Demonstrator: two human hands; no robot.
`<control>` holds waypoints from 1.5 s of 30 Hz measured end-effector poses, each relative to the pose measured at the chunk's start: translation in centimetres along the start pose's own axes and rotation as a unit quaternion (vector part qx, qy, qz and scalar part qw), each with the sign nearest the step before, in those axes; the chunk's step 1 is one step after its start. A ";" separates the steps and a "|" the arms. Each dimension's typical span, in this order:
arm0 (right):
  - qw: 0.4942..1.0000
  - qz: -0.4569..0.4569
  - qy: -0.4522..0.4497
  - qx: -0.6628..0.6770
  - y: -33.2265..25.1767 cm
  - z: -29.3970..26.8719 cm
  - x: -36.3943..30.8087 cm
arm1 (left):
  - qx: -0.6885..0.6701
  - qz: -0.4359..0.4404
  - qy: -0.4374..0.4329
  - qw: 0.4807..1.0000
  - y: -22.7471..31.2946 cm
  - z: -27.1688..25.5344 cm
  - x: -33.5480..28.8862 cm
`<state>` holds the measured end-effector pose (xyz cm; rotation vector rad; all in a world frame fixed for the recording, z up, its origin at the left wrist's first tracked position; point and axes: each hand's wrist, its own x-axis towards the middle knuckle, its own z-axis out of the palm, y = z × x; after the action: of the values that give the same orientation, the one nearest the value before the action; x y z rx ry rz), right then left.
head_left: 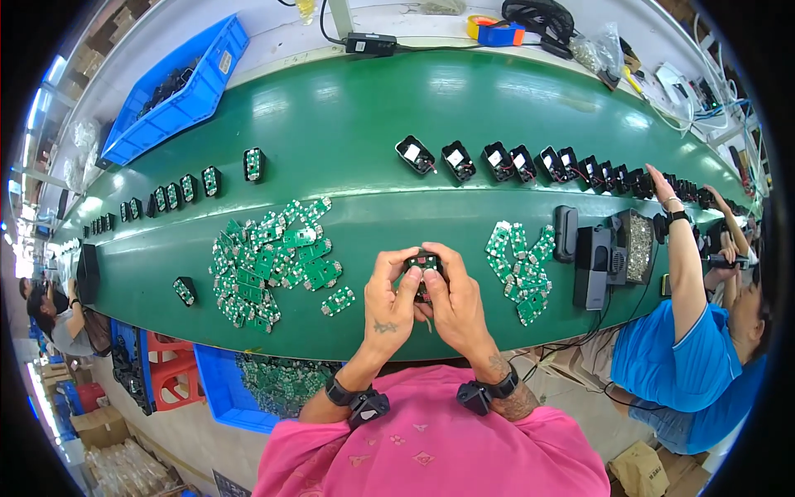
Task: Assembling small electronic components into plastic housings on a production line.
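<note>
Both hands are closed around a small black plastic housing (425, 261), held just above the green bench. My left hand (390, 291) grips one side and my right hand (457, 296) the other, with both thumbs pressing on its top. Part of a circuit board shows between the fingers; the underside is hidden. Left of my hands spreads a large pile of green circuit boards (252, 273), and one loose board (338, 301) lies closest to my left hand. To the right is a smaller group of boards (522, 267).
Black housings with wires (457, 161) line the bench's far right; housings fitted with boards (254, 164) run leftward. A grey box-shaped device (594, 267) stands at right, near a co-worker's arm (686, 257). Blue bins hold parts at back left (217, 76) and below the front edge (217, 381).
</note>
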<state>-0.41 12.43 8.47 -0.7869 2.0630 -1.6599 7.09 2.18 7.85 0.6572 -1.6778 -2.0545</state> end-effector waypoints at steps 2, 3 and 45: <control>0.997 0.034 0.003 0.063 1.1 1.1 0.1 | 0.045 0.021 0.034 0.998 -1.0 -0.4 0.0; 0.997 0.035 0.005 0.063 1.6 1.5 0.5 | 0.044 0.020 0.032 0.998 -1.5 -0.6 0.5; 0.969 0.077 0.037 0.233 4.3 -6.4 -2.0 | -0.076 -0.032 -0.118 0.990 -3.4 -2.1 4.0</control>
<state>-3.57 19.26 5.64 -0.4014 1.6231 -1.9936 5.04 -1.19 3.75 0.4388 -1.6178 -2.3569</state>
